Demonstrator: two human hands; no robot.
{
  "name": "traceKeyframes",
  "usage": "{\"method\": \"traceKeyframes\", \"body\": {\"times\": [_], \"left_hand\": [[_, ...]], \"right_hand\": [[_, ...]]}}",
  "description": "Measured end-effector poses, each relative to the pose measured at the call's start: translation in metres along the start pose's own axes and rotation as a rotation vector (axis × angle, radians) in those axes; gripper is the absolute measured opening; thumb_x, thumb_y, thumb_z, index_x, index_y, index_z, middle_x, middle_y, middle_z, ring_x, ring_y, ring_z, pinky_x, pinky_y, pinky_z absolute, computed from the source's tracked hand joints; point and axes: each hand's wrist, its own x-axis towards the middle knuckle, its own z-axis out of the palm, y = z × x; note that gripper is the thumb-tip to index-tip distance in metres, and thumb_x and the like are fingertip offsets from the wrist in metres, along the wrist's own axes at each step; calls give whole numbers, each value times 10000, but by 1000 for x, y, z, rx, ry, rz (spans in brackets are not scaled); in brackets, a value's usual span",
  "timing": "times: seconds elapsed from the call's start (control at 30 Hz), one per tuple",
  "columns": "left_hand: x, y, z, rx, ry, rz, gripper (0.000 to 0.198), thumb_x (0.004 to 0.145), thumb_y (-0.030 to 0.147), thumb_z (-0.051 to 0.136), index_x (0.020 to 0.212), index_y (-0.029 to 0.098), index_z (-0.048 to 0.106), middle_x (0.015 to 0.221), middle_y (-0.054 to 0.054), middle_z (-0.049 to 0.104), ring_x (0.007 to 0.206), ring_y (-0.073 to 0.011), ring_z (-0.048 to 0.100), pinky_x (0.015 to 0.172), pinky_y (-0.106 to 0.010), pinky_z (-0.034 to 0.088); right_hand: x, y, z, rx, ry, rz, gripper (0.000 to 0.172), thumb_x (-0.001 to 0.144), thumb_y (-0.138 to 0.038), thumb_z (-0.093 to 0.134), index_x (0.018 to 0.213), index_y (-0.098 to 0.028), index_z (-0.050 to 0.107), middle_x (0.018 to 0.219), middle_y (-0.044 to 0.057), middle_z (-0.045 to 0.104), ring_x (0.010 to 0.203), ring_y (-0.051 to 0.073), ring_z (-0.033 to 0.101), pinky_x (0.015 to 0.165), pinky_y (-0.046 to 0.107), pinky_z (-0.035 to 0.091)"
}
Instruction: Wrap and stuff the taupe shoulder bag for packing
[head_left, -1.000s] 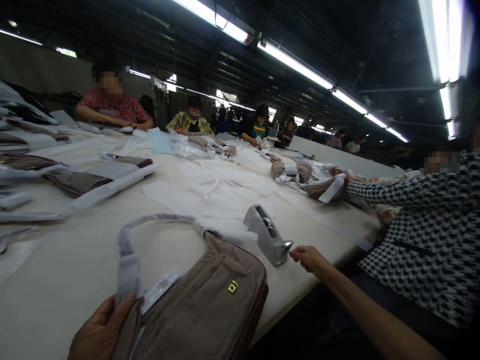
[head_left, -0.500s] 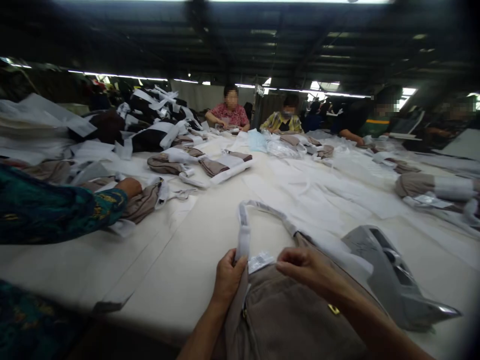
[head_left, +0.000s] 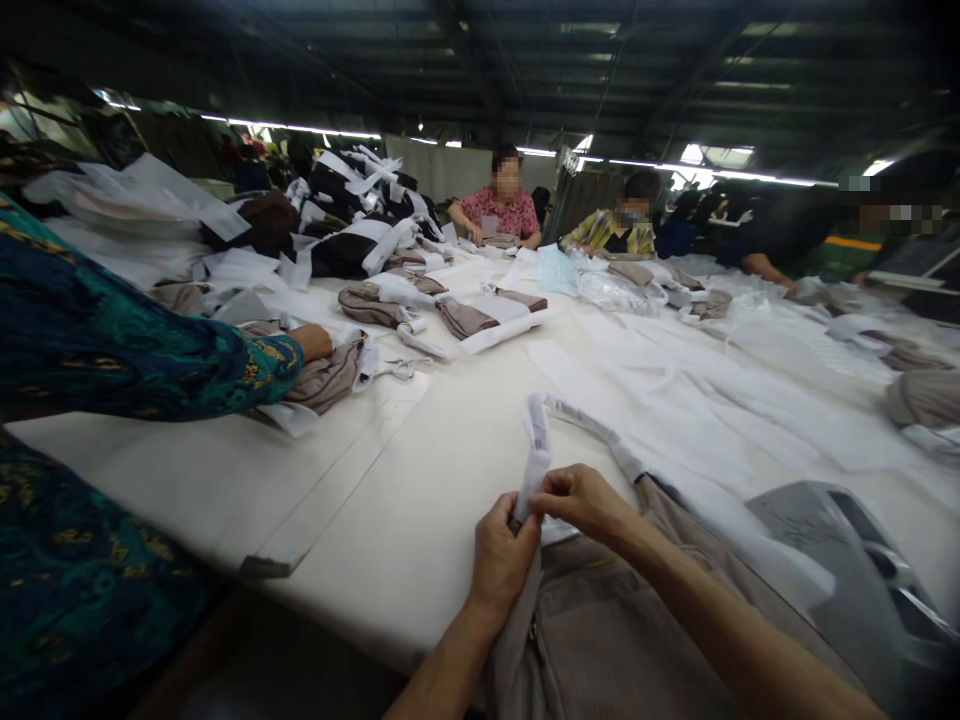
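A taupe fabric bag (head_left: 622,620) with brass-coloured zips lies at the table's near edge. Its strap (head_left: 534,470) is wrapped in white material and loops up over the table. My left hand (head_left: 504,555) is closed round the strap near its lower left end. Thumb and fingers of my right hand (head_left: 589,500) pinch the white wrapping of the strap, right beside my left hand. Part of a white packet shows under my right hand. To the right of the bag stands a grey tape dispenser (head_left: 832,530).
On the left, a co-worker's patterned sleeve (head_left: 255,370) reaches over another taupe bag (head_left: 328,378). Wrapped bags (head_left: 465,318) lie mid-table, with a heap of dark bags (head_left: 352,245) behind. White sheets (head_left: 637,380) spread to the right. Other people sit at the far side.
My right hand has moved left from the bag's top edge to the strap, meeting my left hand. The whole view has shifted, so things appear farther right.
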Motion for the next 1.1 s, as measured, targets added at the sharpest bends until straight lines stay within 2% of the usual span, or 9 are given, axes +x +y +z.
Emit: {"method": "traceKeyframes", "body": {"times": [0.17,0.27,0.47,0.6,0.93,1.1], "left_hand": [[0,-3,4,119,20,27,249,789,359,517,908,155,598,777,-12,619,702,-144,538,647,-217,400],[1,-1,2,131,15,32,257,778,360,527,906,153,606,761,-14,623,688,-150,538,637,-221,397],[6,-1,-6,-47,-91,4,297,759,360,549,961,151,614,849,-30,655,778,-181,575,692,-234,423],[7,-3,-7,-83,-118,-31,322,760,365,552,990,146,606,875,-34,659,799,-190,581,716,-250,433],[9,-7,-8,-268,-195,-80,350,757,360,579,1032,144,596,952,-41,650,860,-190,578,760,-253,445],[13,-10,-13,-475,-262,-219,364,747,363,606,1029,134,590,810,-29,649,711,-147,575,634,-209,440]], "right_hand": [[2,-1,2,-86,88,107,201,612,-293,574,482,-145,535,410,-41,395,444,82,367,425,214,216],[0,1,-1,-70,79,106,183,609,-297,592,509,-149,551,426,-38,413,453,82,380,423,208,218],[-7,9,-10,122,-106,60,109,646,-245,574,711,-158,560,557,-14,577,451,85,465,437,191,348],[-11,16,-15,240,-120,44,236,639,-178,559,857,-175,468,633,-16,614,492,87,499,474,197,407],[2,31,-7,372,-64,27,220,602,-116,578,759,-182,439,596,-22,617,432,80,479,403,178,359],[6,36,-5,496,-117,-13,238,620,-239,656,744,-170,464,563,-30,592,432,74,478,408,174,333]]}}
